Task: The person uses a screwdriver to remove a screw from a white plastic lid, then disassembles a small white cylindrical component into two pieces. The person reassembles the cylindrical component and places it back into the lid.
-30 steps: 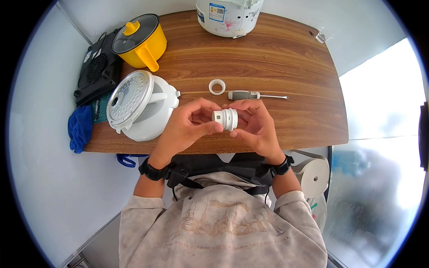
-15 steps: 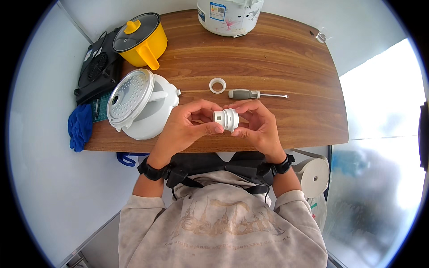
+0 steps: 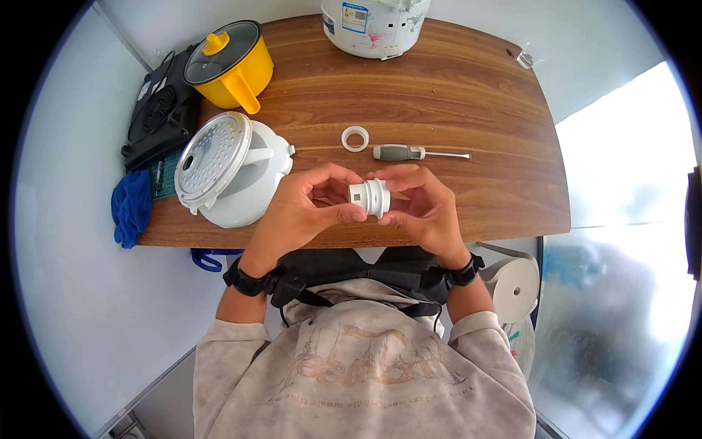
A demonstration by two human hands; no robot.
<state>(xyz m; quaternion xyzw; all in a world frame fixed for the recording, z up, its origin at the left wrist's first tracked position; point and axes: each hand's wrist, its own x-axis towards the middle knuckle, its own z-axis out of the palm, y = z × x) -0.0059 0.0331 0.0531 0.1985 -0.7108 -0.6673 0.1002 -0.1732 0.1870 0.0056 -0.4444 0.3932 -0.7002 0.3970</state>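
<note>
Between both hands, just above the table's near edge, is a small white ridged cylindrical plastic part (image 3: 368, 197) with a square opening in its side. My left hand (image 3: 311, 203) pinches its left end with thumb and fingers. At the wider right end, my right hand (image 3: 422, 199) grips it by fingertips. Beyond the hands lies a white plastic ring (image 3: 355, 139). A flat-blade screwdriver (image 3: 399, 153) with a grey handle rests to the ring's right, its shaft pointing right. Left of my left hand sits a rice cooker lid (image 3: 245, 179) with a perforated inner plate tilted up.
A yellow pot (image 3: 238, 69) with a dark glass lid stands far left, beside a black appliance (image 3: 157, 110). A white rice cooker body (image 3: 373, 29) stands at the back. Blue cloth (image 3: 131, 208) hangs by the left edge, near a green mat (image 3: 168, 175). A pale roll (image 3: 513, 291) is below the right edge.
Both hands keep hold of the white part in almost the same place. My right fingers have shifted slightly on its right end.
</note>
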